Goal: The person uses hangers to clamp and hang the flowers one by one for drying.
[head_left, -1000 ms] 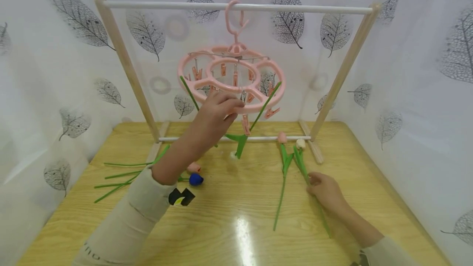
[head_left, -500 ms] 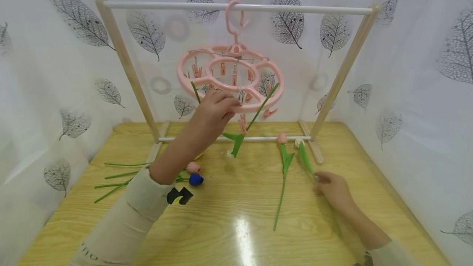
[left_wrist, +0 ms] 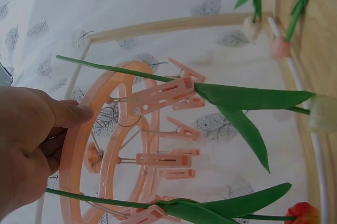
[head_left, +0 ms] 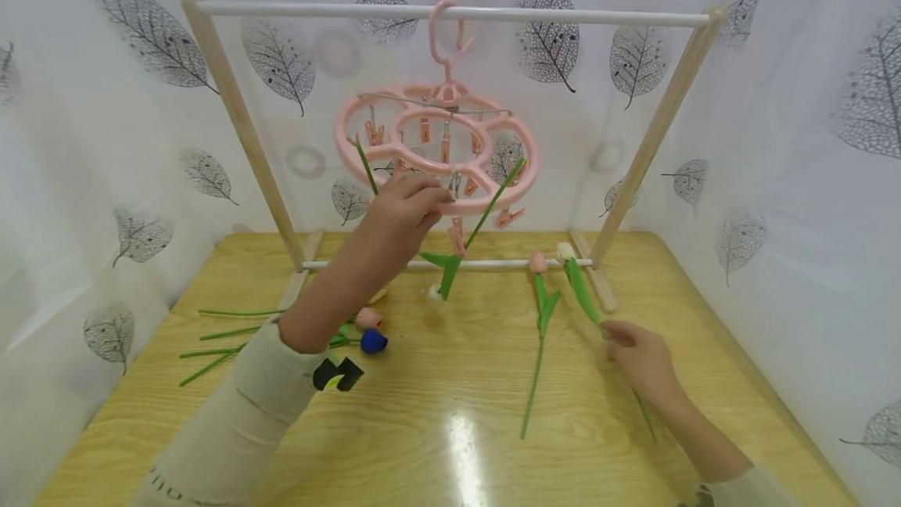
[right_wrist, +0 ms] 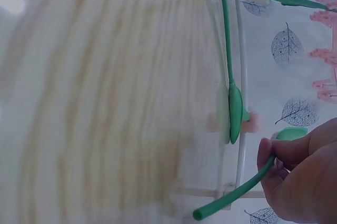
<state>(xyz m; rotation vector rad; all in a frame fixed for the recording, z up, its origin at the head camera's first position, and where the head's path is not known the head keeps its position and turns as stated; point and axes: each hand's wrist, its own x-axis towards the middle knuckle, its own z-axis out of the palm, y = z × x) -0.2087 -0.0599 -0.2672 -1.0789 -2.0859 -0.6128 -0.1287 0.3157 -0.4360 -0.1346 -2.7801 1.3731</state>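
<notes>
My left hand (head_left: 404,213) grips the front rim of a round pink clip hanger (head_left: 517,198); in the left wrist view the thumb lies over the ring (left_wrist: 79,145). Pink clips hold a white tulip (left_wrist: 322,113) and a red tulip (left_wrist: 303,213), both blossom down with stems sticking up past the ring. At the right my right hand (head_left: 644,362) pinches the green stem of another white tulip (head_left: 565,251), its blossom pointing away from me. The stem's cut end (right_wrist: 199,214) sticks out below the fingers in the right wrist view.
The hanger hooks over a white rod (head_left: 317,11) on a wooden stand (head_left: 246,131). A pink tulip (head_left: 538,260) lies on the table (head_left: 422,429), left of the right hand. Several tulips lie at the left, including a blue one (head_left: 374,341) and a pink one (head_left: 369,318).
The right hand has moved a little right, and its white tulip's blossom has shifted farther back. The left hand and the hanger's front rim have drifted slightly left.
</notes>
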